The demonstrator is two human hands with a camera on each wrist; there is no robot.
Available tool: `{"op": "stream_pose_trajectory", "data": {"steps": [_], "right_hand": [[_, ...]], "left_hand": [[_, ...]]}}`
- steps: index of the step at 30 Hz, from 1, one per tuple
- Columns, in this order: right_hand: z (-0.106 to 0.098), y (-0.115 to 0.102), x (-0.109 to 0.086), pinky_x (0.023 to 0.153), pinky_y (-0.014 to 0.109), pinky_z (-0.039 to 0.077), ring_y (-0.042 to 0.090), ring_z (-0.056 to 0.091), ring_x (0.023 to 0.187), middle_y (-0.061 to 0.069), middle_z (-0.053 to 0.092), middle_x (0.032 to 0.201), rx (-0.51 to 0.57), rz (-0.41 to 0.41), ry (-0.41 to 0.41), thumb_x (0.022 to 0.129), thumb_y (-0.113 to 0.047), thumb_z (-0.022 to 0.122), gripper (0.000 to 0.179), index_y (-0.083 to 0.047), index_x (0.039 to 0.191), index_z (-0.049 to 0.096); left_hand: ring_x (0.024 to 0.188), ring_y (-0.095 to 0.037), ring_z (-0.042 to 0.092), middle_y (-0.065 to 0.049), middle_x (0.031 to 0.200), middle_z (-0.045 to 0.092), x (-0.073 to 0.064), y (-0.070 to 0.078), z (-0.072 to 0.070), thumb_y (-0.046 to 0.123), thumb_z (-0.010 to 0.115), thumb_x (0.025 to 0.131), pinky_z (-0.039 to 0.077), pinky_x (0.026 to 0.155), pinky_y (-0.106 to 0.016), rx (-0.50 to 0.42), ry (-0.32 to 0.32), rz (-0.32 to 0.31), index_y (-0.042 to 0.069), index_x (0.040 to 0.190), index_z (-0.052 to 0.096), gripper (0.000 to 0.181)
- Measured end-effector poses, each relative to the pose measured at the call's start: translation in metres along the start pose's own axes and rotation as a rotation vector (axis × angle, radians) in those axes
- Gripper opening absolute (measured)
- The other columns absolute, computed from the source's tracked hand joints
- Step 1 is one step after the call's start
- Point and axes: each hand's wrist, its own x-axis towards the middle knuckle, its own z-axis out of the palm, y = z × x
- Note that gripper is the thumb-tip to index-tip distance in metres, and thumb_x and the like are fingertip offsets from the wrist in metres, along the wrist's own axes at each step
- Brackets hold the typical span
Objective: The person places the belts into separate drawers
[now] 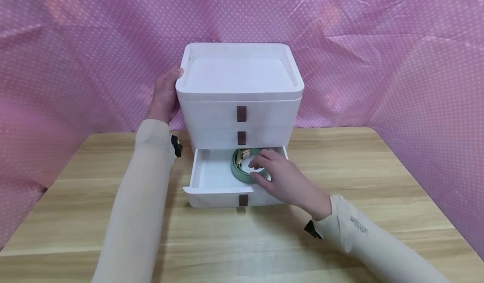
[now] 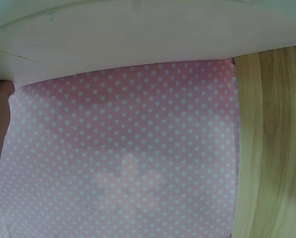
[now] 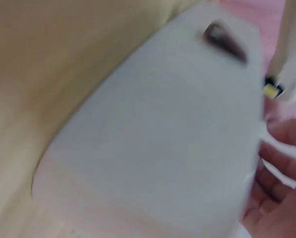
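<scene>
A white drawer cabinet [image 1: 242, 138] stands on the table, its bottom drawer [image 1: 211, 178] pulled out. Inside that drawer lies a coiled green belt [image 1: 237, 171] with a gold-coloured buckle [image 1: 245, 153]. My right hand [image 1: 281, 175] is over the drawer's right side, beside and partly above the belt, with fingers loosely bent and a gap between thumb and fingertips. It hides part of the belt and drawer front. Against the cabinet's upper left side rests my left hand [image 1: 165, 93], the thumb at the top rim; its other fingers are mostly hidden.
Two upper drawers with brown pull tabs [image 1: 241, 114] are closed. A shallow tray top [image 1: 234, 75] forms the cabinet's upper surface. Pink dotted cloth [image 1: 359, 56] hangs behind and at both sides of the wooden table [image 1: 211, 245].
</scene>
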Motion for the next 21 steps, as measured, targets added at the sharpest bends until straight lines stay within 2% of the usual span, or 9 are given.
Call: {"op": "stream_pose_trajectory", "data": {"steps": [2, 4, 7, 9, 12, 16, 21], "right_hand": [[-0.003, -0.010, -0.007, 0.072, 0.029, 0.054, 0.012, 0.058, 0.088, -0.004, 0.062, 0.094, 0.108, 0.041, -0.008, 0.092, -0.014, 0.067, 0.011, -0.008, 0.101, 0.068], [-0.006, -0.020, -0.015, 0.066, 0.027, 0.053, 0.010, 0.057, 0.079, -0.007, 0.061, 0.086, 0.235, 0.114, -0.050, 0.093, -0.015, 0.065, 0.006, -0.011, 0.097, 0.067], [-0.010, -0.029, -0.028, 0.061, 0.028, 0.052, 0.009, 0.057, 0.071, -0.009, 0.062, 0.078, 0.408, 0.243, -0.172, 0.096, -0.018, 0.062, 0.007, -0.015, 0.093, 0.067], [-0.012, -0.031, -0.035, 0.062, 0.030, 0.053, 0.013, 0.059, 0.072, -0.006, 0.064, 0.078, 0.490, 0.291, -0.274, 0.097, -0.022, 0.060, 0.011, -0.016, 0.093, 0.069], [-0.008, -0.028, -0.042, 0.071, 0.036, 0.057, 0.022, 0.067, 0.080, 0.003, 0.070, 0.087, 0.672, 0.328, -0.402, 0.098, -0.019, 0.059, 0.021, -0.004, 0.107, 0.069], [0.003, -0.022, -0.045, 0.081, 0.043, 0.057, 0.034, 0.069, 0.089, 0.019, 0.070, 0.101, 0.919, 0.393, -0.480, 0.099, -0.015, 0.057, 0.045, 0.017, 0.130, 0.048], [0.010, -0.019, -0.045, 0.087, 0.043, 0.055, 0.036, 0.068, 0.097, 0.024, 0.067, 0.110, 1.044, 0.426, -0.505, 0.101, -0.017, 0.054, 0.050, 0.017, 0.136, 0.042]], "left_hand": [[0.122, -0.026, 0.054, -0.007, 0.138, 0.056, 0.000, 0.000, -0.001, 0.029, 0.060, 0.094, 0.050, 0.096, -0.032, -0.004, 0.008, 0.000, 0.018, 0.138, 0.058, 0.045], [0.121, -0.025, 0.055, -0.006, 0.138, 0.056, 0.000, -0.001, -0.001, 0.028, 0.061, 0.094, 0.050, 0.095, -0.031, -0.012, 0.014, -0.007, 0.018, 0.138, 0.059, 0.045], [0.118, -0.026, 0.056, -0.008, 0.136, 0.058, 0.001, -0.003, -0.001, 0.027, 0.061, 0.094, 0.052, 0.093, -0.031, -0.023, 0.011, -0.004, 0.015, 0.137, 0.059, 0.045], [0.115, -0.026, 0.058, -0.009, 0.134, 0.059, 0.001, -0.003, -0.001, 0.027, 0.060, 0.095, 0.052, 0.091, -0.031, -0.017, 0.005, -0.006, 0.015, 0.136, 0.060, 0.043], [0.116, -0.025, 0.057, -0.008, 0.135, 0.058, 0.001, -0.002, -0.001, 0.029, 0.059, 0.096, 0.052, 0.093, -0.032, -0.002, -0.005, -0.002, 0.017, 0.138, 0.059, 0.044], [0.121, -0.024, 0.054, -0.005, 0.139, 0.055, 0.001, 0.000, -0.001, 0.030, 0.059, 0.096, 0.049, 0.097, -0.033, 0.013, -0.008, 0.004, 0.020, 0.139, 0.057, 0.045], [0.117, -0.026, 0.057, -0.008, 0.134, 0.058, 0.000, 0.000, 0.000, 0.029, 0.057, 0.096, 0.051, 0.094, -0.033, 0.013, -0.010, 0.017, 0.018, 0.138, 0.058, 0.044]]}}
